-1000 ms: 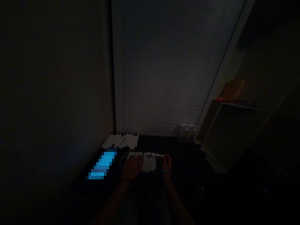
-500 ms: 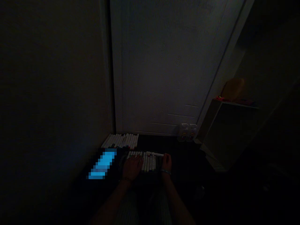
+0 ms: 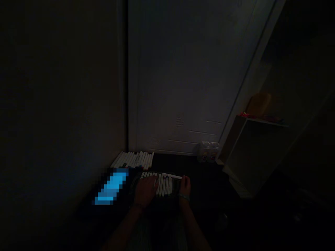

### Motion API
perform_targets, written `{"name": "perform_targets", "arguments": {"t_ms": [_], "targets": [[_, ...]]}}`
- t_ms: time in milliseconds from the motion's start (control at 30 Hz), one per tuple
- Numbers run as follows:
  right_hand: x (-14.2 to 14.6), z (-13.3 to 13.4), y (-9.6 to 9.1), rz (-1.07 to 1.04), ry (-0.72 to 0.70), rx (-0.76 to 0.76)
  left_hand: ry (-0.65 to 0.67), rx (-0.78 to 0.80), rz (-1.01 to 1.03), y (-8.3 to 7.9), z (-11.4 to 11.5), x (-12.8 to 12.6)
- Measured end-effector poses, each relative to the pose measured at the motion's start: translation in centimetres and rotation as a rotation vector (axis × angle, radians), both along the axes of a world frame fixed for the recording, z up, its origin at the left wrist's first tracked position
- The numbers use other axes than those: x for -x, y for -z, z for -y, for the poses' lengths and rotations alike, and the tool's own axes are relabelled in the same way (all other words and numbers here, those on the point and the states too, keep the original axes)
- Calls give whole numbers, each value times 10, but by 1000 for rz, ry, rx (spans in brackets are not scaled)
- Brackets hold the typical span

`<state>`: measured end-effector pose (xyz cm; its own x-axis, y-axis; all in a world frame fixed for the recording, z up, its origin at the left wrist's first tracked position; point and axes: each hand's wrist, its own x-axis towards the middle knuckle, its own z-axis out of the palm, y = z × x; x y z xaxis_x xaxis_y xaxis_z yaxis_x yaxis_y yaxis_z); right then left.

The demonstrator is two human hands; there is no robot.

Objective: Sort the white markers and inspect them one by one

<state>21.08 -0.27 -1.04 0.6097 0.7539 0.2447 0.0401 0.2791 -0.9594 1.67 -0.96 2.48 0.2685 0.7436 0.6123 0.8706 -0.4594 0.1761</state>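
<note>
A row of white markers lies side by side in front of me on a dark surface. My left hand rests palm down over the left part of this row, its fingers stretched out across the markers. At the right end of the row, my right hand pinches the end of a white marker. That marker lies crosswise, along the top ends of the others. Dim light hides the fingertips and the markers beneath my left hand.
More white markers lie in a bunch at the back left. A lit, pixelated screen is to the left. Two small clear containers stand by the pale panel. To the right is a shelf unit with an orange object.
The view has shifted slightly, so most things sit a little lower in the picture. Both hands keep nearly the same pose, the right still pinching the crosswise marker.
</note>
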Motion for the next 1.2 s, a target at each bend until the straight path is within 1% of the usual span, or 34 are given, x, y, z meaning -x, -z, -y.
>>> {"name": "perform_targets", "arguments": {"t_ms": [233, 300, 433, 500, 567, 733, 833, 900, 967, 1067, 1133, 1200], "targets": [[-1, -4, 9, 8, -27, -12, 106, 5, -36, 0, -1, 0], [0, -5, 10, 1, -66, 4, 97, -1, -23, 1, -1, 0], [3, -5, 8, 25, -204, 8, 34, -1, 11, 3, -1, 0], [4, -4, 6, 51, -250, 0, 11, 5, 25, 3, -1, 0], [4, -2, 4, 70, -235, -9, 3, 1, 37, 4, -2, 1], [1, 1, 2, 64, -74, -50, 29, -39, 58, 6, -3, 1], [1, 1, 4, 93, 7, -27, 52, -34, 45, 6, -2, 2], [0, 1, 6, 121, 55, 0, 103, -19, 16, 5, 0, 2], [0, 0, 8, 139, 108, 25, 189, -5, -25, 2, 4, 1], [-2, -1, 9, 141, 159, 34, 406, 19, -132, -5, 11, -2], [-2, -2, 10, 135, 157, 23, 549, 42, -201, -8, 14, -5], [-3, -3, 11, 130, 142, 14, 619, 61, -230, -8, 14, -6]]}}
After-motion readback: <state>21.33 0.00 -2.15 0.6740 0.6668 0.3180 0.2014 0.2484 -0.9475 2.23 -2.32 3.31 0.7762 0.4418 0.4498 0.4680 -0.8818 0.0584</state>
